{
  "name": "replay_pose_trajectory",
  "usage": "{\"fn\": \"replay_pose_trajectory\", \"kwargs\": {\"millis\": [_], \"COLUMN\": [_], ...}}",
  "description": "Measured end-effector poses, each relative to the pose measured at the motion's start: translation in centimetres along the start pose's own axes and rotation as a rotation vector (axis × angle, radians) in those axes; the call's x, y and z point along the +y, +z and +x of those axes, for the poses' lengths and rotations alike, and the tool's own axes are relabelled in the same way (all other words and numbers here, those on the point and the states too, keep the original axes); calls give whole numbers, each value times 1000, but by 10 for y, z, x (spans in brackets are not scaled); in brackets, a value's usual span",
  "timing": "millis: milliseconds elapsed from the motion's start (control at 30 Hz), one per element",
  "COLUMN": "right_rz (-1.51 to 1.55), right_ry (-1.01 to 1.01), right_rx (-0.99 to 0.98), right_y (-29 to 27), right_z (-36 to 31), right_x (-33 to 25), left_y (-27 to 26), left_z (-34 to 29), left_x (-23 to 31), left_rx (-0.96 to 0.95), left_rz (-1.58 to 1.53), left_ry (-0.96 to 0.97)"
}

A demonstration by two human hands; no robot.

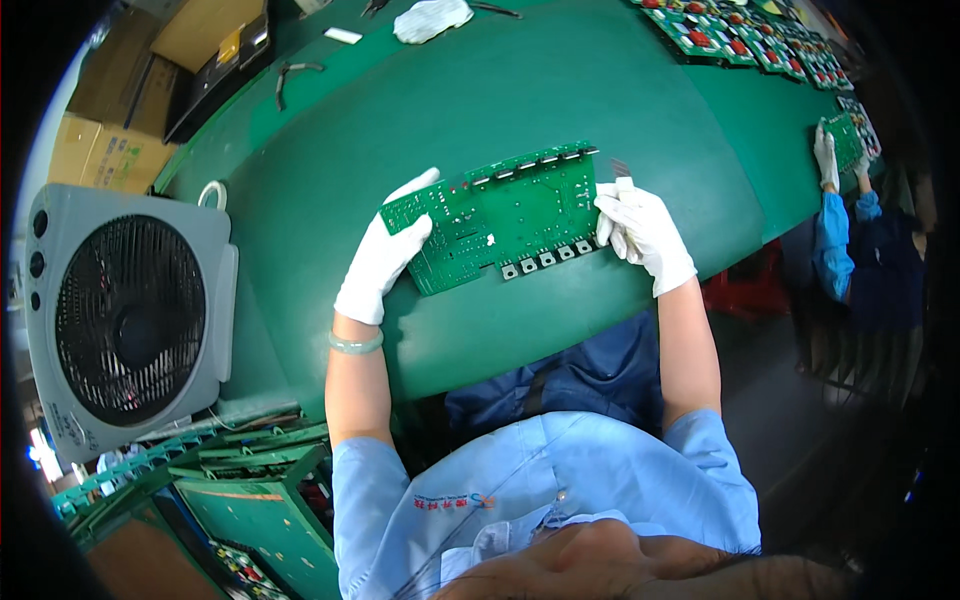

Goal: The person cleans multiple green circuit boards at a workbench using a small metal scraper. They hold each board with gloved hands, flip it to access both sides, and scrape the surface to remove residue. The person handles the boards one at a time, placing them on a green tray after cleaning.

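Observation:
A green circuit board is held tilted above the table, its solder side facing up. Black transistor-like parts with metal tabs stick out along its near and far long edges. My left hand, in a white glove, grips the board's left end with the thumb on top. Also gloved, my right hand is closed around a small flat brush with a pale handle and dark bristles pointing away from me. That hand is right beside the board's right end; whether its fingers touch the board I cannot tell.
The green mat covers the table. A grey box fan stands at the left, near cardboard boxes. Pliers and a white cloth lie at the far side. Populated boards line the far right, where a co-worker's gloved hands hold another board.

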State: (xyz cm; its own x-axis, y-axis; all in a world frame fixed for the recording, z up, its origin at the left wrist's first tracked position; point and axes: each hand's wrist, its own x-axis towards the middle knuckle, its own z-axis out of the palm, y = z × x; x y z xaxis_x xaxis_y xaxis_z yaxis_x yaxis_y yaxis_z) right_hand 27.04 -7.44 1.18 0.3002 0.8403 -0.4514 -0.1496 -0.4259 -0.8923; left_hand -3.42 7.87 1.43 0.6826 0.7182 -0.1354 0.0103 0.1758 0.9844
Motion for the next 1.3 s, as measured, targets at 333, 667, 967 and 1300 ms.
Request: {"fn": "replay_pose_trajectory", "kwargs": {"millis": [333, 667, 967, 1300], "right_rz": [-74, 192, 299, -20], "right_ry": [-58, -259, -323, -128], "right_rx": [43, -23, 221, 291], "right_y": [7, -11, -13, 4], "right_z": [-1, 1, 9, 4], "right_x": [5, 19, 41, 14], "left_y": [-20, -22, -25, -9], "left_z": [-9, -23, -13, -7], "left_x": [21, 23, 4, -1], "left_rx": [210, 88, -175, 203], "left_rz": [208, 119, 560, 121], "left_ry": [-262, -58, 231, -230]}}
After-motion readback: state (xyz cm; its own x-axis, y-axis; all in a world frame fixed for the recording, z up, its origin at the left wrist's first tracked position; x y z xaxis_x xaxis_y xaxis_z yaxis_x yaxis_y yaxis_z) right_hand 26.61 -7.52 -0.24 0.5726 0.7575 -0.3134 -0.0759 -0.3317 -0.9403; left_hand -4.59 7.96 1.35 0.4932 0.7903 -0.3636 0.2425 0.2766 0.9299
